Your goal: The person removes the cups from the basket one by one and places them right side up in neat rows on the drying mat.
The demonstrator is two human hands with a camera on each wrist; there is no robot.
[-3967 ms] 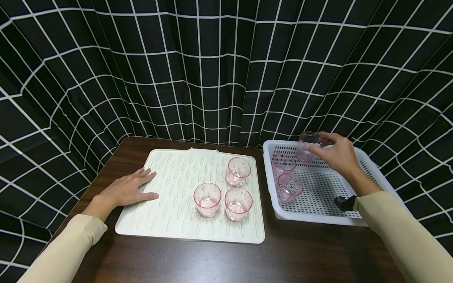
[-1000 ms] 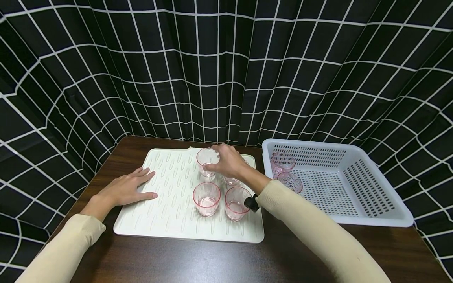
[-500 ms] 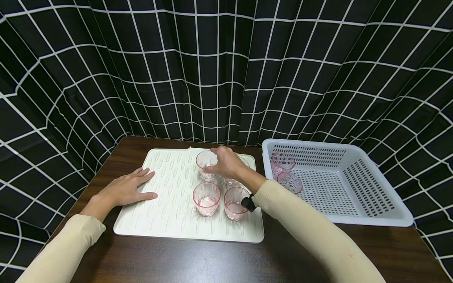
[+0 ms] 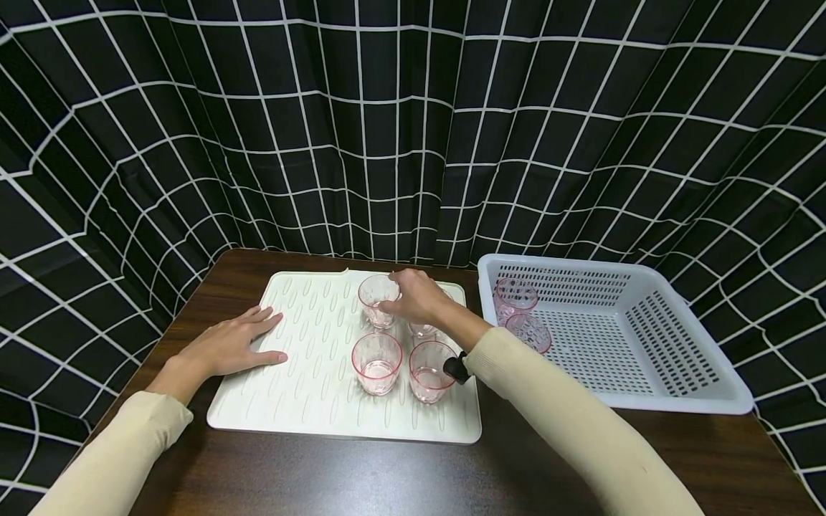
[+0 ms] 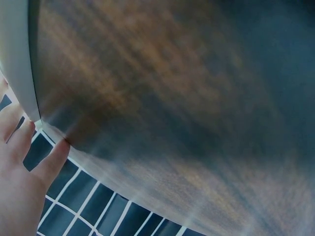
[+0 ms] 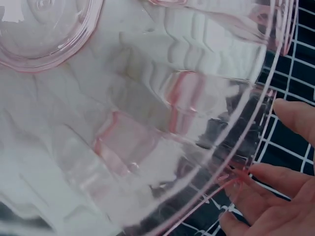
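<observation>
My right hand (image 4: 418, 297) grips a clear pink-rimmed glass (image 4: 374, 299) by its side, thumb toward me and fingers behind. This glass stands upright at the back of the white ridged mat (image 4: 290, 401). Just in front of it is a front-left glass (image 4: 377, 365), beside a front-right glass (image 4: 427, 374). A back-right glass (image 4: 422, 330) is mostly hidden under my right hand. My left hand (image 4: 226, 344) rests flat with spread fingers on the mat's left edge. The right wrist view shows the fingers (image 6: 246, 189) close against clear glass walls.
Right of the mat stands a white perforated basket (image 4: 619, 401) holding two pink glasses, a rear one (image 4: 516, 297) and a nearer one (image 4: 529, 335), along its left wall. The dark wooden table (image 4: 310, 473) ends at a black grid-patterned curtain (image 4: 413, 129).
My right hand has carried a glass from the basket to the back of the mat. Over the last second it has shifted only slightly there. My left hand has stayed put.
</observation>
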